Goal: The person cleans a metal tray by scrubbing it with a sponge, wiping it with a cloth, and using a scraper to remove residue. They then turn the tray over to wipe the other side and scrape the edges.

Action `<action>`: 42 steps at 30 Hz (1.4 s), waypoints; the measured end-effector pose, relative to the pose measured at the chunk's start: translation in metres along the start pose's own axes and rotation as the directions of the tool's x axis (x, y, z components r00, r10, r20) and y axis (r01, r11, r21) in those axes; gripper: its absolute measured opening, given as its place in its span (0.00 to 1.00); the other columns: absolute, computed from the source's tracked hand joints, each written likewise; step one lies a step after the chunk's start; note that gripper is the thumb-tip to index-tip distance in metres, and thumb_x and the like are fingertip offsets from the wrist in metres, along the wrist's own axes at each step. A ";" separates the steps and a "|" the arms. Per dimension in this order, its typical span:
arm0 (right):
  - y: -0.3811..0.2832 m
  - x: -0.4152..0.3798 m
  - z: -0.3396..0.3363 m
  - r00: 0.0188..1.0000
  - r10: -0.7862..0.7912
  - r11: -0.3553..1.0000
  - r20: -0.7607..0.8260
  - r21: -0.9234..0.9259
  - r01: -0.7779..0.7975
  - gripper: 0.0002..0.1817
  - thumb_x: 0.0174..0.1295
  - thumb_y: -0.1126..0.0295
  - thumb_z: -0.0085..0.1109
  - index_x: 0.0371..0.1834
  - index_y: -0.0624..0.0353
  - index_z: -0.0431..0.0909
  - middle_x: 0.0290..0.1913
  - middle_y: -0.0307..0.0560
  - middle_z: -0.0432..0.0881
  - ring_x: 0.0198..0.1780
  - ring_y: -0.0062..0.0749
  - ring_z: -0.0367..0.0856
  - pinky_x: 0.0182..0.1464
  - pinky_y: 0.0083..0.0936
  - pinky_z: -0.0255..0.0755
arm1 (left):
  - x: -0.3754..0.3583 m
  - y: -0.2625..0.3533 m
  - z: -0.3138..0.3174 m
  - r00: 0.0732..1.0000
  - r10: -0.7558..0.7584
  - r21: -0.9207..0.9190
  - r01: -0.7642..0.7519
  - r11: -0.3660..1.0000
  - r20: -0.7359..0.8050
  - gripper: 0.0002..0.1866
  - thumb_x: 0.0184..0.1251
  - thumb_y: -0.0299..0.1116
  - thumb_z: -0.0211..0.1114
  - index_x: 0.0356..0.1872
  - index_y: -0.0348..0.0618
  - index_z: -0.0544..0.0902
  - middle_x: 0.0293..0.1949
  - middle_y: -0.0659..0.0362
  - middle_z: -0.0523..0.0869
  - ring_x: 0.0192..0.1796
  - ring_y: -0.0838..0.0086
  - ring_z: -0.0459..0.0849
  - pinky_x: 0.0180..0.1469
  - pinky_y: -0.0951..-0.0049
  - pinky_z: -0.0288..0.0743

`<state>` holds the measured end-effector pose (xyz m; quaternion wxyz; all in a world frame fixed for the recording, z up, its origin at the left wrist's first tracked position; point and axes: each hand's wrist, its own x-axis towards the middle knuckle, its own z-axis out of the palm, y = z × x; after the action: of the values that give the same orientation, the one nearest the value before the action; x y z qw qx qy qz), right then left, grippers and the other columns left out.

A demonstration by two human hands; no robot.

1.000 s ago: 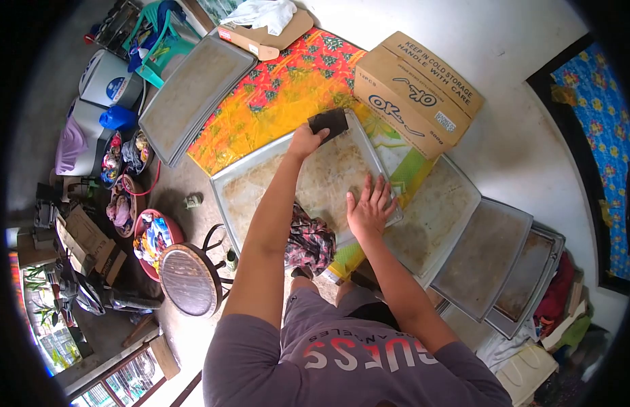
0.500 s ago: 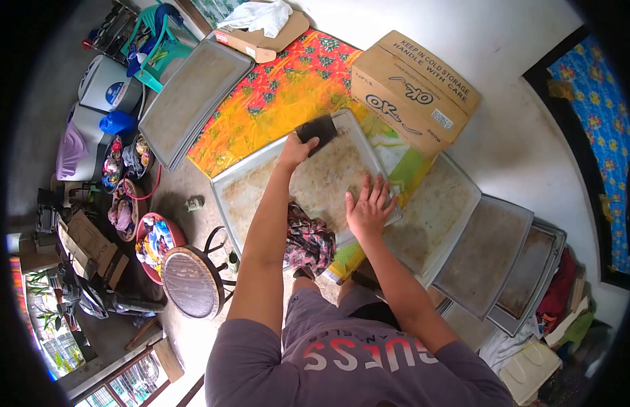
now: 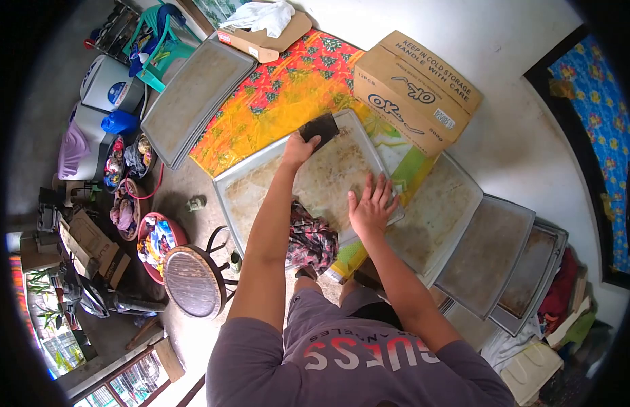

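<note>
A large, shallow metal baking tray (image 3: 260, 180) with brown stains lies at an angle on the table. Near its far edge, my left hand (image 3: 300, 149) grips a dark flat rectangular piece (image 3: 320, 133), thumb on top, pressed to the tray surface. Whether it is a scraper or a pad I cannot make out. My right hand (image 3: 374, 207) lies flat with fingers spread on the tray's right side and holds nothing. A crumpled patterned cloth (image 3: 311, 237) hangs at the near edge, between my forearms.
Stacked trays (image 3: 196, 95) sit at the table's left; more trays (image 3: 488, 247) overlap on the right. A cardboard carton (image 3: 416, 95) and an open box (image 3: 267, 41) stand behind on the red-and-yellow tablecloth (image 3: 267, 112). A round stool (image 3: 193, 281) and a laundry basin (image 3: 176, 227) are at left.
</note>
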<state>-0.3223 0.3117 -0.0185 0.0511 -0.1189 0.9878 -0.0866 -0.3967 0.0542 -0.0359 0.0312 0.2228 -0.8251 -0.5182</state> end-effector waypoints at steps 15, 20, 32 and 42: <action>0.000 0.000 -0.001 1.000 0.005 1.000 -0.001 -0.018 -0.005 0.38 0.71 0.41 0.36 0.78 0.48 0.47 0.79 0.50 0.45 0.79 0.49 0.40 0.74 0.61 0.35 | -0.004 0.021 -0.004 0.997 0.005 -0.113 0.003 0.994 0.071 0.25 0.57 0.40 0.74 0.48 0.29 0.81 0.45 0.47 0.87 0.50 0.60 0.84 0.54 0.64 0.75; -0.001 0.001 -0.001 1.000 0.015 1.000 0.022 -0.022 -0.015 0.38 0.71 0.41 0.36 0.78 0.47 0.46 0.79 0.50 0.44 0.80 0.49 0.39 0.74 0.61 0.34 | 0.012 -0.022 0.017 0.986 -0.127 0.114 0.115 0.987 0.107 0.26 0.57 0.43 0.73 0.48 0.29 0.81 0.44 0.41 0.86 0.50 0.55 0.85 0.53 0.62 0.75; -0.001 0.001 -0.001 0.999 0.019 1.000 0.037 -0.008 -0.018 0.39 0.70 0.41 0.37 0.79 0.48 0.46 0.80 0.49 0.43 0.80 0.49 0.37 0.74 0.62 0.34 | -0.026 0.020 0.019 0.993 -0.029 0.050 0.024 0.998 0.112 0.24 0.55 0.46 0.73 0.45 0.36 0.84 0.40 0.43 0.88 0.46 0.55 0.87 0.48 0.60 0.77; -0.001 0.000 -0.003 1.000 0.011 1.000 0.000 -0.021 -0.011 0.38 0.71 0.41 0.36 0.78 0.48 0.49 0.79 0.49 0.44 0.79 0.49 0.40 0.74 0.61 0.35 | -0.026 0.024 0.024 0.996 0.020 0.059 -0.025 0.998 0.083 0.20 0.58 0.41 0.73 0.43 0.35 0.84 0.32 0.53 0.87 0.35 0.69 0.83 0.40 0.65 0.76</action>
<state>-0.3223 0.3112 -0.0155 0.0501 -0.1142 0.9893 -0.0760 -0.3884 0.0933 -0.0213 -0.0037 0.1926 -0.8434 -0.5016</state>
